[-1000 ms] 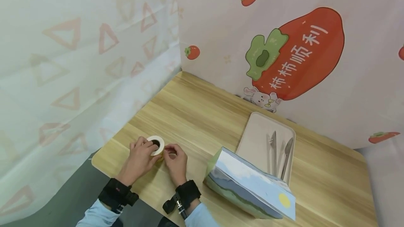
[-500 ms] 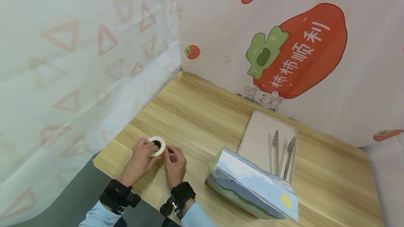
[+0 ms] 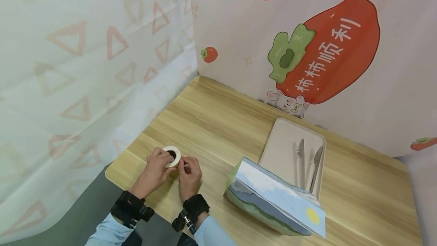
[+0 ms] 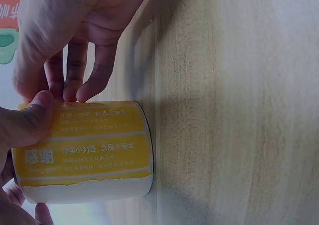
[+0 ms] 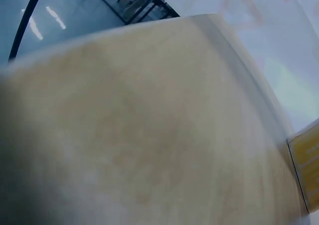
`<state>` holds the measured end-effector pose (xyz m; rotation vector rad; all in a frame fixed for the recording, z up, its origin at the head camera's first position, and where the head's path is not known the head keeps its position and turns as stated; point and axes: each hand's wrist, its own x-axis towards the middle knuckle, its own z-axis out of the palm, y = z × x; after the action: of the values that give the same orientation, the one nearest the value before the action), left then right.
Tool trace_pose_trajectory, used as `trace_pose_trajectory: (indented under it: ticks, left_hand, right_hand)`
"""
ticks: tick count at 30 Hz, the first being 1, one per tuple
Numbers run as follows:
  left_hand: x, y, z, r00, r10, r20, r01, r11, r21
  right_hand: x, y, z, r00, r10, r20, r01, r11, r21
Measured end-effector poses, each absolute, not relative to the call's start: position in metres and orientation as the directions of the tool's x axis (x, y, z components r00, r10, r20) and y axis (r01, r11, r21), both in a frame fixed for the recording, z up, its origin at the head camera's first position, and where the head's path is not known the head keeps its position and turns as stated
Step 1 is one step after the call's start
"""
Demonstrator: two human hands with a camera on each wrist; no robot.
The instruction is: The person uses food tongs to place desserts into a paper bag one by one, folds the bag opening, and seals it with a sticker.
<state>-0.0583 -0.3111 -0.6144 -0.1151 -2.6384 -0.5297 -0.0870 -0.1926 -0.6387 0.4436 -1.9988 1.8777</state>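
A roll of yellow seal stickers (image 4: 94, 147) with white printing stands upright on the wooden table, its white top ring and dark core visible in the head view. My left hand (image 3: 154, 172) grips the roll, with fingers at the core and the thumb on the outer side. Close against the roll's right side, my right hand (image 3: 190, 177) has its thumb and finger pinched together at the sticker edge. In the left wrist view a torn-looking edge of yellow ends above a white band. The right wrist view catches only a corner of the roll.
A box (image 3: 269, 200) painted with sky and hills stands to the right of my hands, one flap sticking out. Behind it lies a beige tray (image 3: 280, 143) with two pieces of silver cutlery (image 3: 302, 164). Printed curtains border the table (image 3: 211, 113) at the left and back.
The head view has shifted slightly, so the whole scene slides a little. The right forearm has swung slightly left; both hands stay at the roll.
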Motion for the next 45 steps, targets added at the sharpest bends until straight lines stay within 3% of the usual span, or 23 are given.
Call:
trace_pose_trajectory:
  ticks: [17, 30, 45]
  left_hand:
    - [-0.058, -0.309, -0.613, -0.902, -0.01, 0.432, 0.158, 0.923, 0.351]
    - [-0.057, -0.31, -0.612, -0.887, 0.018, 0.462, 0.19, 0.925, 0.329]
    - [-0.058, -0.31, -0.61, -0.922, -0.012, 0.386, 0.141, 0.92, 0.365]
  right_hand:
    - [-0.082, -0.187, -0.636, -0.898, -0.008, 0.439, -0.439, 0.062, -0.896]
    - [-0.082, -0.196, -0.631, -0.869, 0.038, 0.494, -0.487, 0.118, -0.866]
    - [-0.082, -0.192, -0.631, -0.883, 0.009, 0.47, -0.465, 0.127, -0.876]
